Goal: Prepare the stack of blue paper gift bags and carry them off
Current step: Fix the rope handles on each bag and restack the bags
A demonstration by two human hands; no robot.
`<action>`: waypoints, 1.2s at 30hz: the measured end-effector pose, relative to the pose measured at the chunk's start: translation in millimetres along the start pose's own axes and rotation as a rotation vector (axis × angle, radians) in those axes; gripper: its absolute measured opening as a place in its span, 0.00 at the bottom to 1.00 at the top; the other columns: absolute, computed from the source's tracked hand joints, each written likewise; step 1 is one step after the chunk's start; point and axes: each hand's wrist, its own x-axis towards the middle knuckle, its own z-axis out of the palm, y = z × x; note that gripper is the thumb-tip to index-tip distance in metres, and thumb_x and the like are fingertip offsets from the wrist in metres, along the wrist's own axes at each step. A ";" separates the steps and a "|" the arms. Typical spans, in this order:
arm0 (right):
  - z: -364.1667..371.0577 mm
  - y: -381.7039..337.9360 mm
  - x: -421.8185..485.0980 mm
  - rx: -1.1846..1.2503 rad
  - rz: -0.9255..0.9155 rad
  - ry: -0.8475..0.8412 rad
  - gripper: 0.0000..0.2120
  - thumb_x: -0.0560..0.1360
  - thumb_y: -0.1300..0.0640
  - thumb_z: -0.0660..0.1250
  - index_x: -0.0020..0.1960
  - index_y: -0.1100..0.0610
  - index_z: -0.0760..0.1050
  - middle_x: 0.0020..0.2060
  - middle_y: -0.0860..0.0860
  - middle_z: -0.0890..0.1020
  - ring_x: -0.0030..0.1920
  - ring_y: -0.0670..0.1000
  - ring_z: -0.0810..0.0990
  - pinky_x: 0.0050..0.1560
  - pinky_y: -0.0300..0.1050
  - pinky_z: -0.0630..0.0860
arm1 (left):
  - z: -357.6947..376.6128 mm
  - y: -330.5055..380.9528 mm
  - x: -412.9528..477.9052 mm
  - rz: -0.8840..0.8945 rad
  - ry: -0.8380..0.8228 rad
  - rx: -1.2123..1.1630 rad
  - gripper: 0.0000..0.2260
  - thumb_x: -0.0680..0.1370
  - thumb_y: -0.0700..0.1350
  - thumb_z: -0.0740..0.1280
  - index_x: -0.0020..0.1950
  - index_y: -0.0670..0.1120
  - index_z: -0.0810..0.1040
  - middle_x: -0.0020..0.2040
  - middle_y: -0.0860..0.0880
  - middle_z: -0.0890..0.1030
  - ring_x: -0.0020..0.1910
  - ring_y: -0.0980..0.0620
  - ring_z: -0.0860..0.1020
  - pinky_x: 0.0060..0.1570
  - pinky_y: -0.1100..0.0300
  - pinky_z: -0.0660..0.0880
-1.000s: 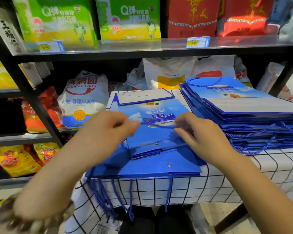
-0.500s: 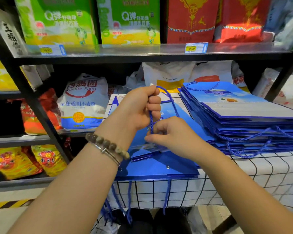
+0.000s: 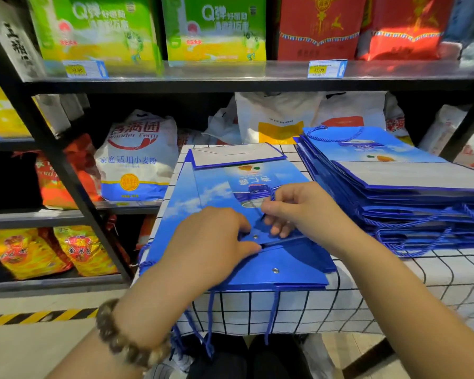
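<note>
A low stack of flat blue paper gift bags (image 3: pixel 257 272) lies on the checked tablecloth (image 3: pixel 367 299) in front of me, their rope handles hanging over the near edge. The top bag (image 3: pixel 219 190) lies face up, its grey base flap at the far end. My left hand (image 3: pixel 211 242) presses on the top bag's near edge by a metal eyelet, thumb against the fold. My right hand (image 3: pixel 298 209) pinches that bag's blue rope handle just above the near edge. A taller stack of the same bags (image 3: pixel 411 192) stands to the right.
A black metal shelf rack (image 3: pixel 52 160) rises behind and left of the table. It holds a white flour sack (image 3: pixel 140 157), yellow and red packets, green boxes and red boxes above. White carrier bags (image 3: pixel 282 116) sit behind the stacks. Hazard-striped tape (image 3: pixel 39 315) marks the floor.
Both hands have come down from holding the rope handle up in the air. The left hand now presses the top bag's edge, and the right hand holds the rope low against the bag.
</note>
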 end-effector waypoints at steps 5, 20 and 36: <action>8.7 2.8 2.0 -0.115 -0.033 -0.087 0.14 0.73 0.62 0.68 0.30 0.59 0.70 0.23 0.48 0.78 0.22 0.43 0.72 0.25 0.31 0.68 | 11.3 -7.0 -4.6 -0.007 0.117 -0.084 0.16 0.74 0.61 0.64 0.54 0.54 0.81 0.52 0.53 0.82 0.54 0.51 0.76 0.53 0.54 0.72; 10.5 7.4 7.9 -0.358 -0.069 -0.122 0.16 0.73 0.58 0.68 0.30 0.60 0.69 0.24 0.50 0.72 0.23 0.42 0.66 0.28 0.32 0.64 | 14.3 -8.4 -5.5 0.024 0.200 -0.041 0.17 0.77 0.60 0.56 0.51 0.54 0.81 0.48 0.52 0.82 0.49 0.51 0.76 0.47 0.54 0.73; -0.4 -1.1 8.8 -0.684 -0.147 -0.419 0.06 0.76 0.62 0.62 0.43 0.54 0.75 0.39 0.47 0.72 0.43 0.49 0.72 0.48 0.44 0.70 | 8.4 13.4 -5.2 -0.074 0.489 0.035 0.13 0.74 0.59 0.62 0.37 0.51 0.77 0.44 0.53 0.79 0.42 0.49 0.79 0.36 0.57 0.68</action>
